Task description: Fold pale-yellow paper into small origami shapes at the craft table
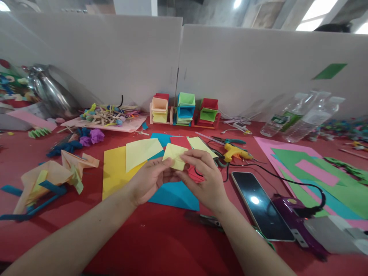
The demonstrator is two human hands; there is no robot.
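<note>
Both my hands meet above the middle of the red table point(161, 237). My left hand point(151, 180) and my right hand point(205, 178) each pinch a small folded piece of pale yellow paper point(176, 155) between fingers and thumb. Under the hands lie a blue sheet point(175, 195), a larger yellow sheet point(115, 172), another pale yellow square point(142, 151) and a red piece point(180, 142).
A phone point(260, 205) lies right of my right hand, beside a purple device point(296, 216) and a yellow glue gun point(234, 152). Coloured paper boxes point(185, 109) stand by the white partition point(115, 57). Plastic bottles point(301, 115), paper sheets point(322, 172) right; crumpled paper point(51, 176) left.
</note>
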